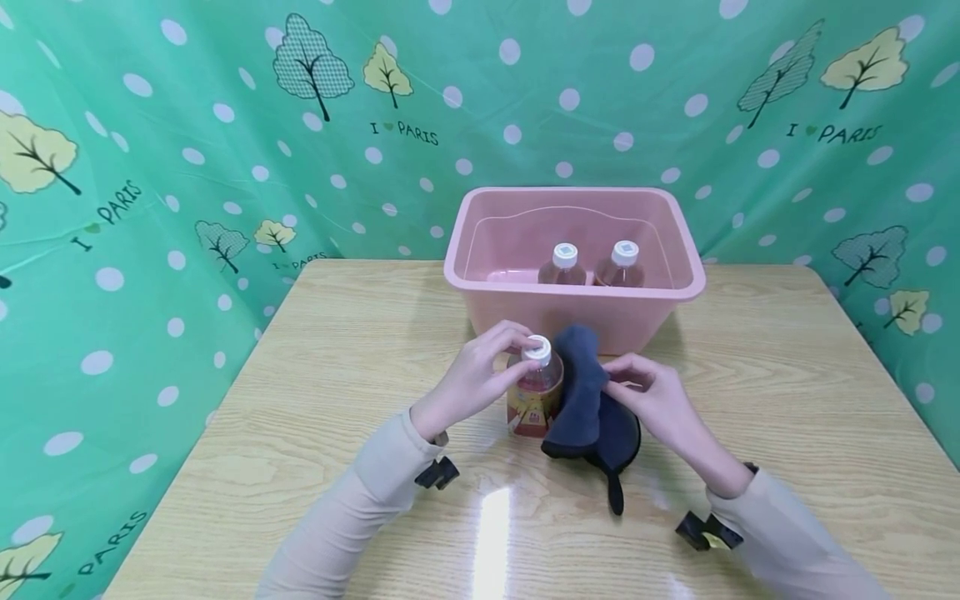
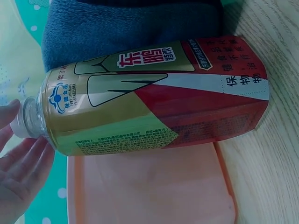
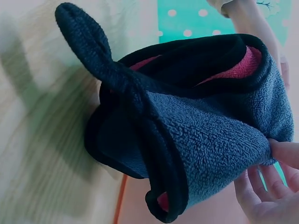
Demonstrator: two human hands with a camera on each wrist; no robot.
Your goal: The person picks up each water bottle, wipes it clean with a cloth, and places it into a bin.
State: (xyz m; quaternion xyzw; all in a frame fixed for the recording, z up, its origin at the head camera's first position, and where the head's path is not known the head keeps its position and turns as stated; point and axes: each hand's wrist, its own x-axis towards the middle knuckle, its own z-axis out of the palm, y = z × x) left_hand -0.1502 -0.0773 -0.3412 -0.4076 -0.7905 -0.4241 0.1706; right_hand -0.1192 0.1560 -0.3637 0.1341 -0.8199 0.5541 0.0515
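My left hand (image 1: pixel 476 375) pinches the white cap of a plastic drink bottle (image 1: pixel 534 410), which stands upright on the table. In the left wrist view the bottle's label (image 2: pixel 154 98) shows red, gold and white with Chinese print. Right beside the bottle is a grey-blue terry cloth (image 1: pixel 579 396) with black edging and a hanging loop. My right hand (image 1: pixel 660 402) pinches the cloth between thumb and fingers at its right side. Seen from the right wrist, the folded cloth (image 3: pixel 215 135) shows some red inside, and its loop (image 3: pixel 84 42) sticks out.
A pink plastic bin (image 1: pixel 577 321) stands directly behind the bottle and cloth. Inside it are two capped bottles, one at left (image 1: pixel 564 265) and one at right (image 1: pixel 622 263). The wooden table (image 1: pixel 337 367) backs onto a green patterned curtain (image 1: pixel 225 125).
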